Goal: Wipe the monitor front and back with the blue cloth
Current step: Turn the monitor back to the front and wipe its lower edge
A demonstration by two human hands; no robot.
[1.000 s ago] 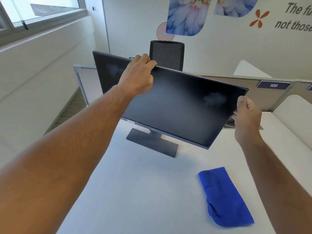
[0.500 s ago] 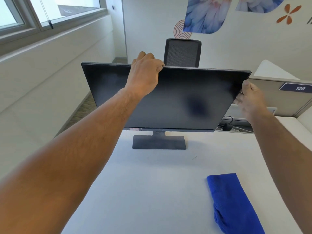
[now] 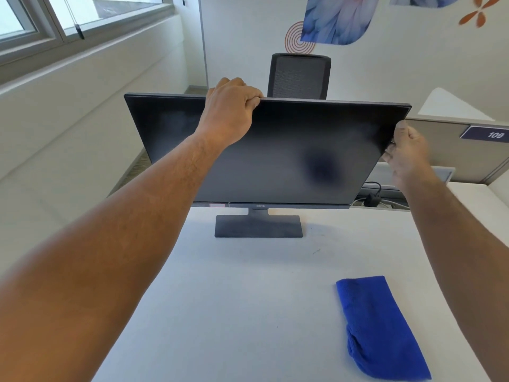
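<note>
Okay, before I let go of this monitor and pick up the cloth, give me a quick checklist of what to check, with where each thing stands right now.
1. Monitor stand base flat on the desk: ok, it looks fully seated.
2. Left hand grip on the top edge: ok, fingers curled over it.
3. Right hand grip on the right edge: cannot tell, the hand is blurred.
4. Blue cloth within reach: ok, it lies untouched on the desk near the right arm.
5. Screen facing you: ok, the front is towards the camera with smudges showing.
6. Cables behind the monitor free of snags: cannot tell, mostly hidden.
</note>
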